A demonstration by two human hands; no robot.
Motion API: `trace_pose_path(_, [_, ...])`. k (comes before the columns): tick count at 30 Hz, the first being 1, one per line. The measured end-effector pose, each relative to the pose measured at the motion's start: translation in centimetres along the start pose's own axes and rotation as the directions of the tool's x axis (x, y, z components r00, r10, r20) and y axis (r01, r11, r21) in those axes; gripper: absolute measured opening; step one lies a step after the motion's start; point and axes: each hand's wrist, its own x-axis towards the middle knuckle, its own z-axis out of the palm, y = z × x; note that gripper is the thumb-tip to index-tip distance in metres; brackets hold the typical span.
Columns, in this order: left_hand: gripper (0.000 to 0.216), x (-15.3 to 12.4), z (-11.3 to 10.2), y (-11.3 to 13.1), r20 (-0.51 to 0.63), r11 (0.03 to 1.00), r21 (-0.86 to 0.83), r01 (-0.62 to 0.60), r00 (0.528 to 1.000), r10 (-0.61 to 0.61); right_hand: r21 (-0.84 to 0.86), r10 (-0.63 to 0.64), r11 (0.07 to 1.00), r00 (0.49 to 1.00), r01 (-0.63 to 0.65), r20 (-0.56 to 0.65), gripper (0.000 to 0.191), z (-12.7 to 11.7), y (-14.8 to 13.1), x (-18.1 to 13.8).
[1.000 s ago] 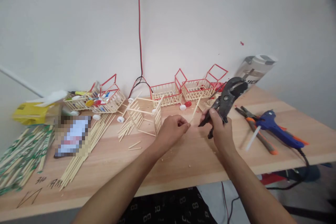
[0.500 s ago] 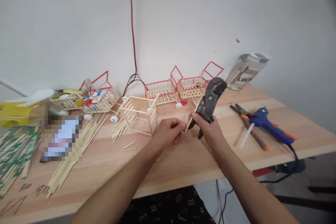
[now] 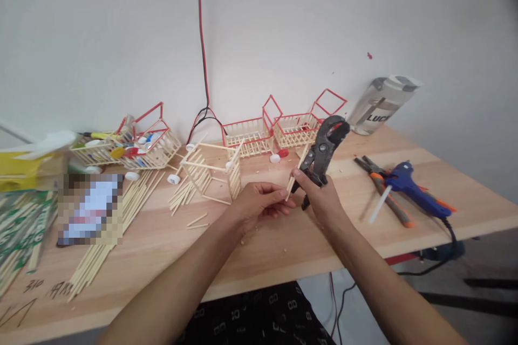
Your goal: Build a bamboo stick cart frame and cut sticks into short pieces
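My right hand [image 3: 324, 197] is closed around a black hand cutter [image 3: 322, 155], its curved jaw pointing up and away. Its thumb also presses on a thin wooden stick [image 3: 290, 186] lying along the cutter's side. My left hand [image 3: 261, 202] pinches the lower end of that stick between thumb and fingers. Left of my hands stands an open box frame [image 3: 212, 182] of wooden sticks. Loose sticks [image 3: 184, 194] lie by it, and two short cut pieces [image 3: 197, 225] rest nearer me.
Small stick baskets with red rims [image 3: 247, 137] line the wall. To the right lie orange-handled pliers [image 3: 388, 199] and a blue glue gun [image 3: 416, 188]; behind leans a clear container [image 3: 380, 105]. At left are long sticks [image 3: 109, 245], a blurred-out phone [image 3: 91, 207] and green-printed packets [image 3: 24, 232].
The view has shifted slightly. My left fingers have opened out a little around the stick's lower end. The cutter stays in my right hand at nearly the same spot.
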Motion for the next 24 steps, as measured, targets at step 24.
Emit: trace_pose_path(24, [0.028,-0.1,0.5,0.2,-0.012,0.961,0.182,-0.208,0.977,0.214,0.226,0.074,0.969,0.991,-0.097,0.109,0.034,0.2,-0.1,0.0])
